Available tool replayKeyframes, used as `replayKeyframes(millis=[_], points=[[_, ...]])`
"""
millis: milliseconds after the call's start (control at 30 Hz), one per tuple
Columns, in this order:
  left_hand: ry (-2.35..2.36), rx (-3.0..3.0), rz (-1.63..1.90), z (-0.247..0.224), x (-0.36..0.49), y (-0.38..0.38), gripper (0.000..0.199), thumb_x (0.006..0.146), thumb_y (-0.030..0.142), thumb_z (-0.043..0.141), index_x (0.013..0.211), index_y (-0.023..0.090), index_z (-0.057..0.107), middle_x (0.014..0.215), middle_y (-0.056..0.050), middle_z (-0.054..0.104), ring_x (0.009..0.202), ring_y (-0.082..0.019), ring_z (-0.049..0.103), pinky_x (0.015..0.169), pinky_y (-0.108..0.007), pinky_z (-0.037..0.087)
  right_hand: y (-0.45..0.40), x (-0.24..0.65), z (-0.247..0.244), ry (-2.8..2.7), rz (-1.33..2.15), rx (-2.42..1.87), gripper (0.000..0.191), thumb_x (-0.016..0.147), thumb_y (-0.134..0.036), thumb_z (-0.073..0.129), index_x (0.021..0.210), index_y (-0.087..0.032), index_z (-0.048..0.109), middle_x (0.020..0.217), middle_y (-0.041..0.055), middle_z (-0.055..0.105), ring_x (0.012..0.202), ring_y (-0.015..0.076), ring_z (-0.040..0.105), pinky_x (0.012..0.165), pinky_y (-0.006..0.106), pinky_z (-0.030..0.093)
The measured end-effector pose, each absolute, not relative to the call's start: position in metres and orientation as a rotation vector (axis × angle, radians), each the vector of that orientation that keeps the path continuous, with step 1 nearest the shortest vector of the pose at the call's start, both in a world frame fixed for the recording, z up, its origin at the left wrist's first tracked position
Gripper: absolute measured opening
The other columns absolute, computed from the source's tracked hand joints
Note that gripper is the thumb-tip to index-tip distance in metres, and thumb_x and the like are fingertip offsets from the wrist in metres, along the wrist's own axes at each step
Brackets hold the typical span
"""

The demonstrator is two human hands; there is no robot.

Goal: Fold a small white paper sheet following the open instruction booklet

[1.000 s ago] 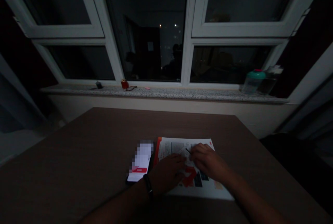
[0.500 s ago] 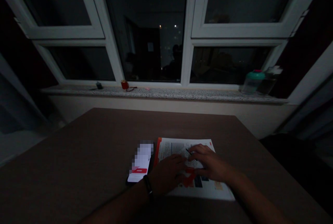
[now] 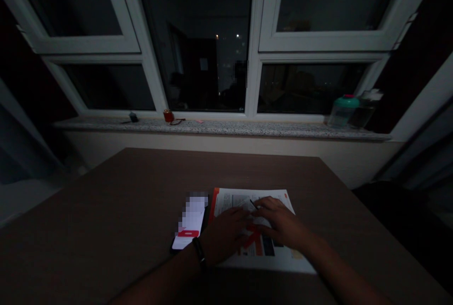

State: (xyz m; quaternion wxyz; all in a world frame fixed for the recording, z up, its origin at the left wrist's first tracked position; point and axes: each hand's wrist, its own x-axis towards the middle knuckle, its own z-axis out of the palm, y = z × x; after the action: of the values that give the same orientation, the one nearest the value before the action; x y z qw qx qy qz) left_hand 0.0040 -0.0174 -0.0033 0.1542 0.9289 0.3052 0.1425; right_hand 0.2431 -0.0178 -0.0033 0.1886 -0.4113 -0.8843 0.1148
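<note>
A booklet (image 3: 269, 263) is laid on the desk (image 3: 159, 168) in the lower middle of the frame, and it is partly covered by two hands. The left hand (image 3: 228, 229), with a dark band (image 3: 199, 252) at its wrist, is placed low over the left part of the page; whether something is held under it cannot be told, as the light is poor. The right hand (image 3: 278, 217) is arched over the middle, its fingers bent and a little apart. At its fingertips a thin dark stick (image 3: 253, 204) is seen, but whether this is gripped or only touched cannot be made out. Between the hands a red shape (image 3: 252, 238) is shown, printed or loose. If the stick is only lightly held, it could be slipped from the fingers and lost in the dimness. The page could be creased if it is pressed by one hand and dragged by the other. The phone (image 3: 191, 220), lit and just beside the booklet's left edge, could be knocked if the left wrist were moved outward carelessly.
</note>
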Motion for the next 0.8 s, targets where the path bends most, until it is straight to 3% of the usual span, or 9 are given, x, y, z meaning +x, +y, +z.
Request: replayKeyframes(millis=[300,433,533,667,800], points=[[0.881,2.702,0.395,-0.008,0.004,-0.016,0.044,0.09,0.014,0.063,0.131,0.029,0.054,0.143,-0.003,0.05,0.134,-0.026,0.042,0.11,-0.044,0.037,-0.018,0.24,-0.004,-2.46,0.327,-1.185,0.031,0.087,-0.034,0.067,0.117,-0.025,0.064,0.122,0.008,0.061,0.116,0.0253,0.052,0.101,0.04,0.04],[0.887,2.69,0.418,-0.011,0.003,-0.015,0.041,0.091,0.016,0.063,0.13,0.028,0.055,0.143,-0.003,0.05,0.136,-0.026,0.04,0.111,-0.045,0.036,-0.014,0.25,-0.004,-2.379,0.238,-1.337,0.028,0.091,-0.027,0.058,0.118,-0.023,0.062,0.121,0.0091,0.061,0.113,0.0254,0.054,0.098,0.04,0.041],[0.873,2.669,0.438,-0.013,0.002,-0.015,0.04,0.091,0.016,0.063,0.129,0.025,0.056,0.143,-0.005,0.051,0.138,-0.025,0.039,0.112,-0.043,0.036,-0.008,0.261,-0.009,-2.205,0.214,-1.514,0.025,0.088,-0.021,0.053,0.111,-0.019,0.063,0.109,0.0099,0.063,0.101,0.0242,0.059,0.09,0.037,0.045],[0.858,2.68,0.433,-0.014,0.003,-0.015,0.043,0.092,0.012,0.059,0.132,0.025,0.054,0.146,-0.004,0.049,0.139,-0.023,0.037,0.114,-0.043,0.035,-0.004,0.267,-0.015,-2.182,0.368,-1.425,0.018,0.086,-0.016,0.05,0.097,-0.02,0.064,0.097,0.0061,0.064,0.09,0.0203,0.061,0.081,0.032,0.047],[0.843,2.709,0.416,-0.011,0.004,-0.015,0.04,0.095,0.012,0.055,0.133,0.025,0.053,0.146,-0.003,0.049,0.139,-0.023,0.037,0.114,-0.042,0.035,-0.004,0.264,-0.014,-2.164,0.479,-1.384,0.015,0.085,-0.017,0.053,0.095,-0.02,0.063,0.092,0.0043,0.064,0.076,0.0173,0.06,0.072,0.029,0.046]])
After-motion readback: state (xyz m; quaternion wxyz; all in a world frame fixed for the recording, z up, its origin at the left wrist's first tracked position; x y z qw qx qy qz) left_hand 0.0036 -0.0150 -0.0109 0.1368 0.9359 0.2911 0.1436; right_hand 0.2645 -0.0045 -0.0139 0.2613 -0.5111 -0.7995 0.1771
